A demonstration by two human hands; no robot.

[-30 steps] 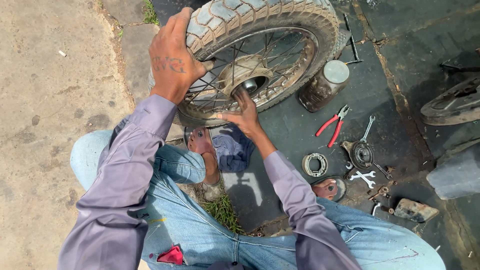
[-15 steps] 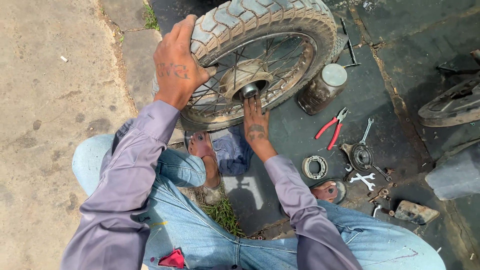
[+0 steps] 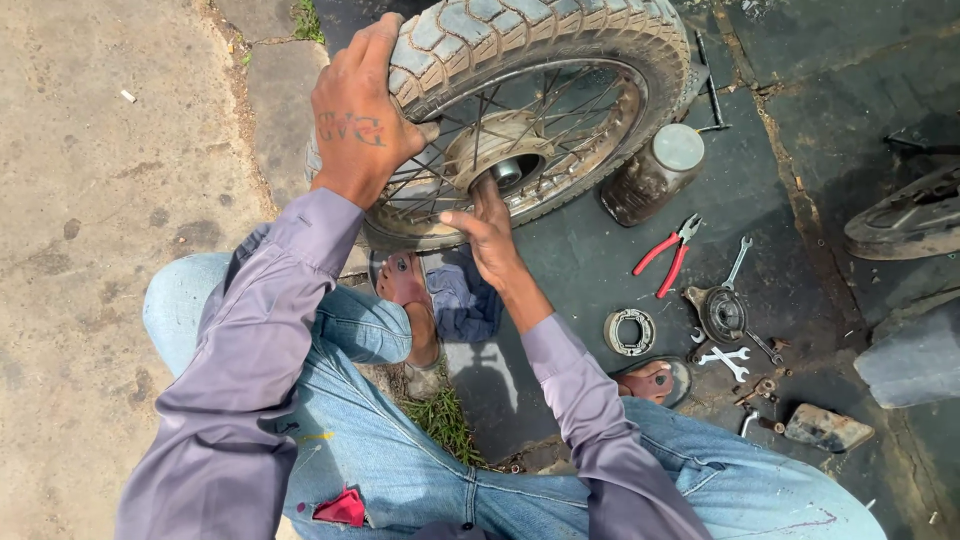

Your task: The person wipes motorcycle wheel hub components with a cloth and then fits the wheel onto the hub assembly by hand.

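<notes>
A spoked motorcycle wheel (image 3: 520, 110) with a knobby tire stands on its edge on the dark ground, just in front of the person's knees. The left hand (image 3: 358, 120) wraps over the top of the tire and holds it tight. The right hand (image 3: 490, 235) reaches to the hub (image 3: 505, 170) in the middle, with its fingers close together and the tips touching the metal there. If the left hand lets go, the wheel could tip over and fall on the person's foot (image 3: 405, 285). Dirt on the hub could also make the fingers slip. Near the wheel lie a dirty jar (image 3: 650, 175), red pliers (image 3: 665, 258), a round brake part (image 3: 630, 332) and a small wrench (image 3: 728, 358). Half a second ago the right hand sat a bit higher against the hub; now it is lower, with its thumb out to the side.
</notes>
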